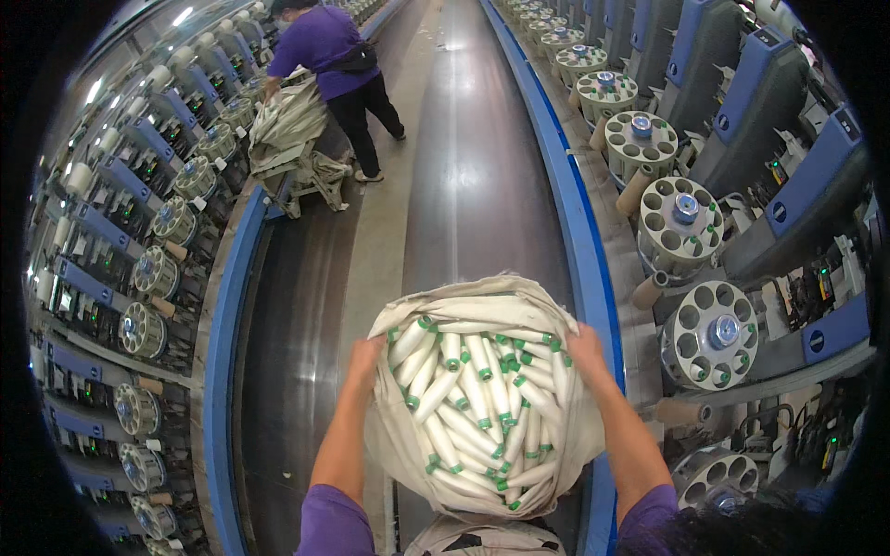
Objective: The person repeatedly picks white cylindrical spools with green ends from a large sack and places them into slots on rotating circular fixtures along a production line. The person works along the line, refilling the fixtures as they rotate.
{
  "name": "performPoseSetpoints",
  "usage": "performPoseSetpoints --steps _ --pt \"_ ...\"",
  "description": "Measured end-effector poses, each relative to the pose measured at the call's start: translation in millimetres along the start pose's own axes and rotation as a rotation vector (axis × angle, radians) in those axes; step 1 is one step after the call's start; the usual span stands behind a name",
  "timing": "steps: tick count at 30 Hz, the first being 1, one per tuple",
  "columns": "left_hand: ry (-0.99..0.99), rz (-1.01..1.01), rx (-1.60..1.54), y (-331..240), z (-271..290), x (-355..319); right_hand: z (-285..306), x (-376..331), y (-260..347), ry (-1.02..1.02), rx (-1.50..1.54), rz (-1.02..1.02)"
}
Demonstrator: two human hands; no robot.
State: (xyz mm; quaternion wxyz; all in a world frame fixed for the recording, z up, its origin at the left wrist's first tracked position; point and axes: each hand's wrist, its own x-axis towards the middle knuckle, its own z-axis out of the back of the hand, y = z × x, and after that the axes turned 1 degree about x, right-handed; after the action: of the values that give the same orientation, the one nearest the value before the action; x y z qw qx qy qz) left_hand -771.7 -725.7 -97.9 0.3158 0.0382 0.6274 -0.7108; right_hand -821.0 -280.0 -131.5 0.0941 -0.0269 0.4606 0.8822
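A large cream cloth sack (pixel 399 473) gapes in front of me, its rolled rim (pixel 477 294) spread wide. Inside lie many white yarn bobbins (pixel 475 357) with green ends, heaped in all directions. My left hand (pixel 368 354) grips the rim on the left side, fingers closed round the cloth. On the opposite side my right hand (pixel 582 345) clutches the rim in the same way. Both forearms reach forward along the outside of the sack, and the folded cloth partly covers the fingers.
Winding machines with round slotted bobbin magazines (pixel 681 222) line the right, behind a blue rail (pixel 584 241). More machines (pixel 139 329) stand on the left behind another blue rail (pixel 227 371). Ahead on the left, a person in purple (pixel 320 42) bends over a cloth sack (pixel 287 125) on the aisle.
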Motion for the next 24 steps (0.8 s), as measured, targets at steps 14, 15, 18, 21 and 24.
performPoseSetpoints --steps 14,15,18,21,24 --pt "0.134 -0.062 0.354 -3 -54 -82 70 -49 -34 0.085 0.258 -0.199" --pt "0.037 -0.168 0.738 10 -62 -69 64 -47 -41 0.052 0.224 -0.151" --pt "-0.141 -0.375 1.06 41 -69 -68 59 -61 -51 0.035 0.022 -0.124" --pt "-0.147 -0.741 1.081 43 -58 -107 73 -107 -44 -0.129 -0.241 0.238" --pt "0.133 -0.714 1.176 33 -55 -141 81 -139 -31 0.324 -0.592 0.546"
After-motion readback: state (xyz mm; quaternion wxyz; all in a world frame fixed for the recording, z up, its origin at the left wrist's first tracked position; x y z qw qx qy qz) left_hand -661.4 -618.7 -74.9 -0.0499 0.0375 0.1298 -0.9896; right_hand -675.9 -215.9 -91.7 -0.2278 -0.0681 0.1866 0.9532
